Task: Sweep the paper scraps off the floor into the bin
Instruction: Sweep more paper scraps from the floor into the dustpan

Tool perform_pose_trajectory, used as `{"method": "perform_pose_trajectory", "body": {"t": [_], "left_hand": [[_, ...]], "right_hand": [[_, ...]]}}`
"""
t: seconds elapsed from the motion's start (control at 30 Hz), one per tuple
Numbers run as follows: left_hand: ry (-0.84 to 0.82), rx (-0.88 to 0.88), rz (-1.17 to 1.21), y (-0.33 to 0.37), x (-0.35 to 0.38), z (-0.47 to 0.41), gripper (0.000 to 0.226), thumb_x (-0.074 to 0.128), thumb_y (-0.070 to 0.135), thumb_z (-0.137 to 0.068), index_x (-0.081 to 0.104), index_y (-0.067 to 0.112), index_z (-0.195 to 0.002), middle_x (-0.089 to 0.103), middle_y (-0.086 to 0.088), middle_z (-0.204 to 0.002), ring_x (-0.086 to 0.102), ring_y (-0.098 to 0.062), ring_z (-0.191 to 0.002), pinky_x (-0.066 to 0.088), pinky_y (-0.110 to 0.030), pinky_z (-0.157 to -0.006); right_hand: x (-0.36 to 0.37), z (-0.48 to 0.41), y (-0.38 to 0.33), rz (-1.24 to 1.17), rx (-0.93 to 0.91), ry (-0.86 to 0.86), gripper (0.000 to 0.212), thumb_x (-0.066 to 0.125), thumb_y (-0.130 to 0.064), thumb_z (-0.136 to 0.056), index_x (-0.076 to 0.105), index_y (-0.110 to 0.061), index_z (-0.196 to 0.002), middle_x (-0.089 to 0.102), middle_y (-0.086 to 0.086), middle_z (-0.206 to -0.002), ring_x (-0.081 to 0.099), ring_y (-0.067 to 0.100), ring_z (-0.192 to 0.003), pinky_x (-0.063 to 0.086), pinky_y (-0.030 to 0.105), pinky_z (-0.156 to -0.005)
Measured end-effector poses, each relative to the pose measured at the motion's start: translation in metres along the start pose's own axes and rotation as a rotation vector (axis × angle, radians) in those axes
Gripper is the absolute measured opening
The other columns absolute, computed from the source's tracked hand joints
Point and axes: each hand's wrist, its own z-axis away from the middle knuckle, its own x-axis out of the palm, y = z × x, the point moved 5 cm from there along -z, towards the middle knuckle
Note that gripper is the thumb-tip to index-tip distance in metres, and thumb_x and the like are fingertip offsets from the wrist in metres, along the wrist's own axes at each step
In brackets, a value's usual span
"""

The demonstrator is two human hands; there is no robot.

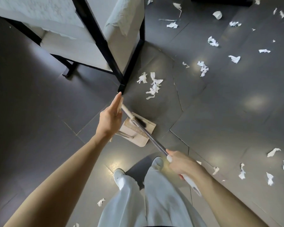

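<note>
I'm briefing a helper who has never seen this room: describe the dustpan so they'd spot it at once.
Find the black frame of the pale furniture and follow its corner leg down to the dark floor. Near that foot lies the dustpan: beige, flat and comb-edged, unlike the white paper scraps nearby.

Glossy tiled floor [220, 112]; crumpled paper scraps [154, 86]; plastic dustpan [138, 128].

You work from one view: a wide-angle camera worn on your head, facing forward and steeply down. Your legs [147, 199] and shoes [157, 163] lie almost directly below the lens. Your left hand [111, 118] and right hand [181, 163] sit mid-frame at arm's reach. The floor [228, 112] fills most of the field.
</note>
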Motion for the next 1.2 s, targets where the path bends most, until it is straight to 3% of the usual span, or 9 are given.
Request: {"method": "perform_pose_trajectory", "body": {"t": [0.2,0.3,0.37,0.47,0.6,0.73,0.93,1.13,1.2], "left_hand": [[0.094,-0.140,0.122,0.010,0.000,0.008,0.063,0.045,-0.006,-0.095,0.031,0.027,-0.147,0.041,0.006,-0.144,0.041,-0.013,-0.130,0.028,-0.006,-0.093],[0.145,-0.148,0.124,0.017,0.005,0.006,0.062,0.047,0.001,-0.096,0.031,0.034,-0.146,0.042,0.007,-0.144,0.055,-0.016,-0.112,0.044,-0.023,-0.091],[0.170,-0.153,0.163,0.023,0.009,-0.003,0.064,0.048,0.002,-0.096,0.032,0.038,-0.145,0.043,0.015,-0.139,0.060,-0.026,-0.112,0.049,-0.031,-0.090],[0.192,-0.156,0.172,0.034,0.014,-0.023,0.064,0.049,-0.001,-0.094,0.032,0.033,-0.146,0.044,0.014,-0.137,0.047,-0.009,-0.123,0.032,-0.008,-0.092],[0.198,-0.169,0.191,0.048,0.028,-0.052,0.064,0.050,-0.002,-0.094,0.034,0.032,-0.146,0.041,0.022,-0.129,0.046,0.000,-0.115,0.029,-0.006,-0.088],[0.172,-0.189,0.232,0.064,0.046,-0.085,0.066,0.050,-0.006,-0.092,0.034,0.029,-0.146,0.043,0.020,-0.128,0.045,0.004,-0.114,0.027,0.004,-0.083],[0.153,-0.242,0.303,0.095,0.073,-0.130,0.069,0.045,-0.011,-0.091,0.036,0.032,-0.145,0.041,0.023,-0.132,0.039,0.009,-0.118,0.026,0.005,-0.083],[0.236,-0.368,0.421,0.110,0.094,-0.147,0.070,0.048,-0.010,-0.090,0.037,0.031,-0.145,0.043,0.021,-0.131,0.044,0.028,-0.105,0.029,0.003,-0.079],[0.262,-0.382,0.431,0.120,0.100,-0.153,0.068,0.049,-0.010,-0.090,0.037,0.029,-0.145,0.041,0.018,-0.135,0.040,0.020,-0.117,0.026,0.006,-0.080]], "right_hand": [[-0.030,0.011,0.026,-0.018,-0.027,0.009,0.074,0.043,-0.010,-0.090,0.018,-0.044,-0.150,0.050,0.003,-0.138,0.058,0.020,-0.068,0.050,0.026,-0.052],[-0.063,0.010,0.031,0.017,-0.044,0.037,0.075,0.044,-0.010,-0.089,0.017,-0.040,-0.152,0.052,0.007,-0.138,0.062,0.027,-0.100,0.055,0.032,-0.080],[-0.089,0.006,0.031,0.046,-0.042,0.057,0.075,0.044,-0.009,-0.088,0.017,-0.037,-0.152,0.056,0.009,-0.131,0.064,0.027,-0.090,0.053,0.029,-0.074],[-0.135,-0.002,0.028,0.119,-0.047,0.096,0.075,0.044,-0.008,-0.089,0.016,-0.033,-0.153,0.055,0.010,-0.131,0.062,0.027,-0.093,0.048,0.027,-0.069],[-0.206,-0.029,0.025,0.118,-0.017,0.159,0.077,0.044,-0.004,-0.088,0.015,-0.031,-0.154,0.056,0.011,-0.094,0.060,0.027,-0.068,0.044,0.024,-0.052],[-0.270,-0.065,0.019,0.181,0.016,0.217,0.078,0.050,0.003,-0.082,0.027,-0.028,-0.150,0.059,0.014,-0.115,0.057,0.030,-0.074,0.039,0.025,-0.044],[-0.346,-0.106,0.009,0.264,0.022,0.219,0.059,0.055,0.009,-0.073,0.043,-0.014,-0.125,0.060,0.015,-0.114,0.052,0.033,-0.078,0.034,0.027,-0.042],[-0.409,-0.156,0.001,0.387,-0.015,0.236,0.072,0.057,0.007,-0.078,0.035,-0.015,-0.142,0.059,0.013,-0.127,0.058,0.037,-0.107,0.048,0.030,-0.066],[-0.428,-0.177,-0.002,0.454,-0.029,0.239,0.074,0.057,0.007,-0.078,0.034,-0.016,-0.144,0.054,0.011,-0.135,0.054,0.037,-0.117,0.050,0.032,-0.075]]}}
